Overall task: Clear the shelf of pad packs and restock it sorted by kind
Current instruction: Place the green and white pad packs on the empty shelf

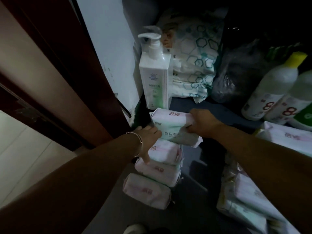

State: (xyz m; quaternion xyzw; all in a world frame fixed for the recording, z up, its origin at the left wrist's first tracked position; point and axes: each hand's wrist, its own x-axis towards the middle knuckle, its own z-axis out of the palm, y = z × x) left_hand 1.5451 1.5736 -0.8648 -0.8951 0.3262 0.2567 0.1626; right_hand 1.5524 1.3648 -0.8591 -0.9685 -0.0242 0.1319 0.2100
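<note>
Both hands on it: right hand (pixel 200 123) grips the green pad pack (pixel 172 126), left hand (pixel 148 140) lies flat-fingered against its side, atop the pink packs (pixel 162 154).

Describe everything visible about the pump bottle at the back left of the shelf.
The pump bottle is a tall, white, plastic-looking container with a white pump head and pale green label print too blurred to read. It stands upright on the dark shelf beside the white side wall, in front of the hexagon-patterned packs. Neither hand touches it.
</note>
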